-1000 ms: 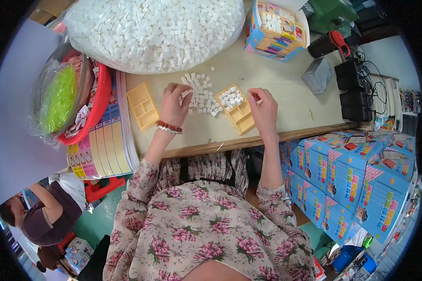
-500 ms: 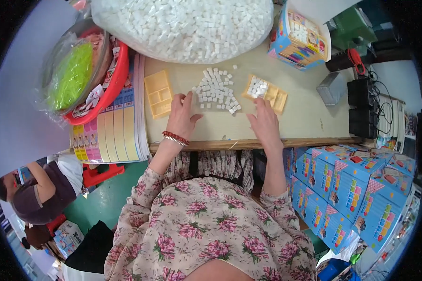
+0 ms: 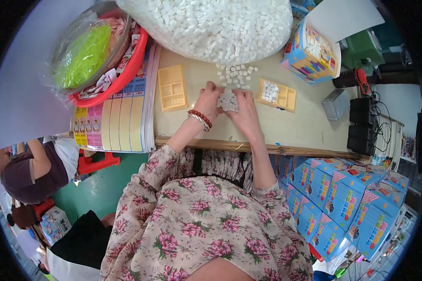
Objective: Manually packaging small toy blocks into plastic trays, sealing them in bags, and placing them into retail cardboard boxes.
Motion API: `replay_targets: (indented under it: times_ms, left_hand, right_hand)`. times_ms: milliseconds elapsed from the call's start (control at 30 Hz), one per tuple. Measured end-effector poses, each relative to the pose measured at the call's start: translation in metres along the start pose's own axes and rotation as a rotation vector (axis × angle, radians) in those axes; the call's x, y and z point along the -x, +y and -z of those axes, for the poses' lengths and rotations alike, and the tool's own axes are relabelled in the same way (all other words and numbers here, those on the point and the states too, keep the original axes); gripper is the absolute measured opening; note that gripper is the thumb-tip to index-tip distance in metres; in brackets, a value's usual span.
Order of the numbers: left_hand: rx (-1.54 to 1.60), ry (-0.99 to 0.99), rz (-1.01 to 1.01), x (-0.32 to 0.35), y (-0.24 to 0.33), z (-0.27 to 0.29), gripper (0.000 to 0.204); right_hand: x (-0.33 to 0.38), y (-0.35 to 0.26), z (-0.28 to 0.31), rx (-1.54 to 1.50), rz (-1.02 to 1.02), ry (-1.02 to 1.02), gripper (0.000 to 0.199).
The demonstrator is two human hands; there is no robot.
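- At mid-bench (image 3: 305, 126) I have left hand (image 3: 210, 100) and right hand (image 3: 243, 112) cupped together, both grips clenched round a cluster of white tiles (image 3: 228, 99).
- Small, light, hard pieces, I'd say — apt to scatter, so hold them from both sides.
- Nearby: loose tiles (image 3: 235, 75), an empty yellow tray (image 3: 172, 87) left, a part-filled yellow tray (image 3: 277, 95) right, and the big bag of tiles (image 3: 211, 25) crowding behind.

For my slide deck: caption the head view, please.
Both hands, left and right, gather small white blocks between two yellow trays.
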State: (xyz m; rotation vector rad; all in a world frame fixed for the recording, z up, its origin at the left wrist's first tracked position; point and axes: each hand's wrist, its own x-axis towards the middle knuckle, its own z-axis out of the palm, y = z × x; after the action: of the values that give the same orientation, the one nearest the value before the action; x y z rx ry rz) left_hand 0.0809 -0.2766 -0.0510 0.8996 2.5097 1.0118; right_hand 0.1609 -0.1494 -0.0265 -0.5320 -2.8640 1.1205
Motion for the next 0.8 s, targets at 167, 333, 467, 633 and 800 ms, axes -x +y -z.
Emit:
replay_targets:
  times_ms: [167, 333, 467, 633, 800]
  left_hand:
    - [0.088, -0.012, 0.007, 0.003, -0.007, -0.006, 0.058]
    - [0.307, -0.013, 0.06, 0.01, -0.006, 0.002, 0.051]
    - [0.336, 0.065, 0.042, 0.018, -0.009, 0.006, 0.048]
    - [0.369, 0.174, 0.09, 0.033, -0.013, 0.03, 0.045]
    - [0.357, 0.226, 0.179, 0.054, -0.034, 0.071, 0.043]
  right_hand:
    - [-0.001, -0.003, -0.003, -0.097, -0.008, 0.004, 0.054]
    - [-0.004, -0.004, -0.008, -0.155, 0.012, 0.001, 0.052]
    - [-0.011, -0.004, -0.006, -0.274, -0.032, -0.081, 0.051]
    - [-0.023, -0.027, -0.008, -0.556, -0.053, -0.289, 0.049]
    - [-0.04, -0.067, -0.035, -0.446, 0.104, -0.369, 0.047]
